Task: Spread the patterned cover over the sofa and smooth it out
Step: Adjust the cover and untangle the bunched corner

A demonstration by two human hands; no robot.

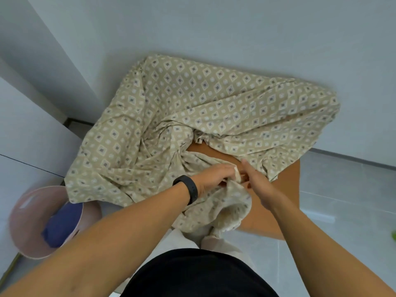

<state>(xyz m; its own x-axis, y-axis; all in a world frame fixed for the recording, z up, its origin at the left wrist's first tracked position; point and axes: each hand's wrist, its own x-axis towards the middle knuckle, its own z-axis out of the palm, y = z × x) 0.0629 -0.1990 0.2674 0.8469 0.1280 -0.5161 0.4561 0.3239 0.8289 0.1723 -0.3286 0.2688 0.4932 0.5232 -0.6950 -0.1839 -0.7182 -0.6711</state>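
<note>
A beige cover [192,99] with a diamond pattern lies rumpled over most of the orange-brown sofa [285,189]. The sofa's front right part and a patch in the middle are bare. A bunched edge of the cover hangs over the sofa's front, near my legs. My left hand [212,176], with a black band on its wrist, grips that bunched edge. My right hand [257,183] is just beside it, fingers pinching the same bunch of cloth. The two hands almost touch.
A pink basket [27,213] holding dark blue cloth [62,226] stands on the floor at the left, next to the sofa. White walls rise behind and to the left. Grey tiled floor [347,200] lies to the right.
</note>
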